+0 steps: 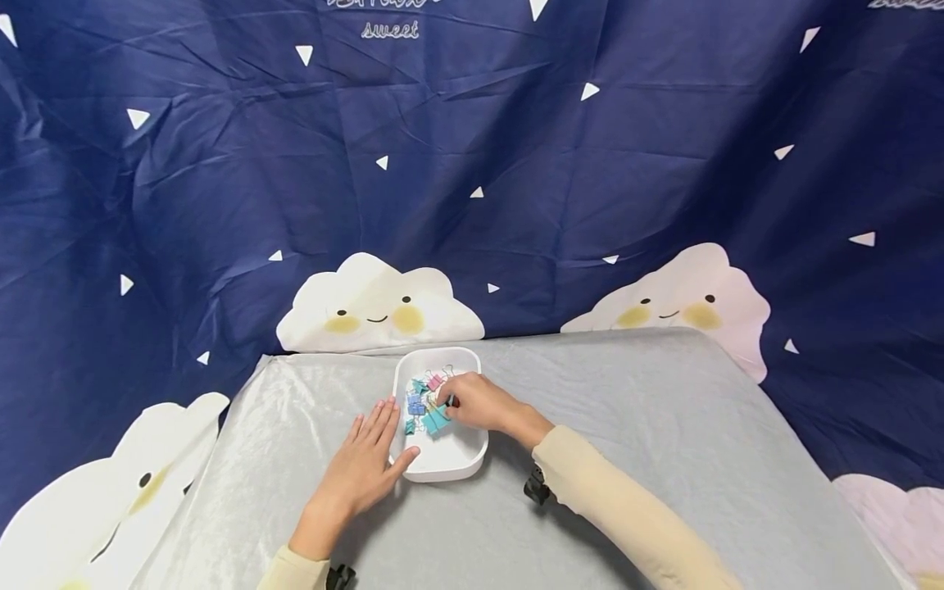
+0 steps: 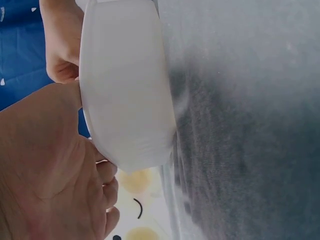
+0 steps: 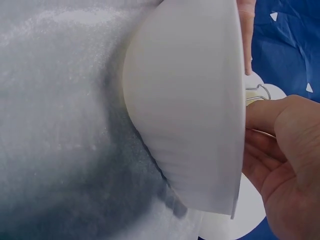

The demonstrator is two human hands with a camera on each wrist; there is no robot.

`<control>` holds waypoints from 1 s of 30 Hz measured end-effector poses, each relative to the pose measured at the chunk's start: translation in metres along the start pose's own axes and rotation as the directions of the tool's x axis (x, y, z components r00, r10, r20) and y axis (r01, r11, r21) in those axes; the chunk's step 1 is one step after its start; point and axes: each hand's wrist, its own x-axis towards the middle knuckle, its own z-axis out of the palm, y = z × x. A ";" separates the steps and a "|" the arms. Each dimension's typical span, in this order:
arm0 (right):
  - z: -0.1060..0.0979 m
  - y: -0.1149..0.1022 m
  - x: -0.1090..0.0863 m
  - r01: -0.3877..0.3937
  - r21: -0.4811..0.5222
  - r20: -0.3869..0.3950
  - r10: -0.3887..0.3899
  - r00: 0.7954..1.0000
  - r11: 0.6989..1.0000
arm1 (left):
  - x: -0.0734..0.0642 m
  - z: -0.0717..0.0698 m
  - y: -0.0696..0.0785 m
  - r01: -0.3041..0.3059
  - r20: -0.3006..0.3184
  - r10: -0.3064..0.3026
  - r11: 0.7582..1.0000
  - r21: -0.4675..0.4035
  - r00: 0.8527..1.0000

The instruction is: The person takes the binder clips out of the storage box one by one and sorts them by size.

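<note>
A white tray (image 1: 447, 474) stands on the grey cloth with several binder clips in it. Blue clips (image 1: 416, 404), a pink clip (image 1: 435, 382) and small teal clips lie toward its left and far parts. My right hand (image 1: 479, 400) reaches in over the right rim, its curled fingers pinching a large teal binder clip (image 1: 436, 420). A wire clip handle (image 3: 259, 91) shows beside those fingers in the right wrist view; the tray wall hides the rest. My left hand (image 1: 361, 469) rests its extended fingers on the tray's left rim, thumb at the near left corner.
Grey cloth (image 1: 634, 459) covers the table around the tray. Behind the table's far edge hangs a dark blue curtain (image 1: 472, 106) with white triangles and smiling clouds. A black wrist-camera mount (image 1: 536, 487) sits under the right forearm.
</note>
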 end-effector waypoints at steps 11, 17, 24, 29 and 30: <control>-0.016 0.002 -0.013 -0.025 0.032 -0.073 0.027 0.997 0.999 | 0.000 0.002 -0.001 -0.014 -0.009 0.014 1.000 0.006 1.000; -0.033 0.007 -0.019 -0.047 0.061 -0.122 0.055 0.991 0.997 | 0.001 0.001 -0.001 -0.019 -0.017 0.019 1.000 0.009 1.000; -0.048 0.019 -0.028 -0.072 0.072 -0.182 0.084 0.980 0.995 | -0.001 0.000 -0.001 -0.024 -0.026 0.025 1.000 0.016 0.999; -0.057 0.029 -0.035 -0.099 0.083 -0.225 0.116 0.967 0.992 | -0.001 0.000 -0.001 -0.027 -0.035 0.028 0.999 0.026 0.999; -0.059 0.031 -0.036 -0.106 0.085 -0.236 0.123 0.964 0.991 | -0.001 0.000 0.000 -0.027 -0.036 0.028 0.999 0.025 0.999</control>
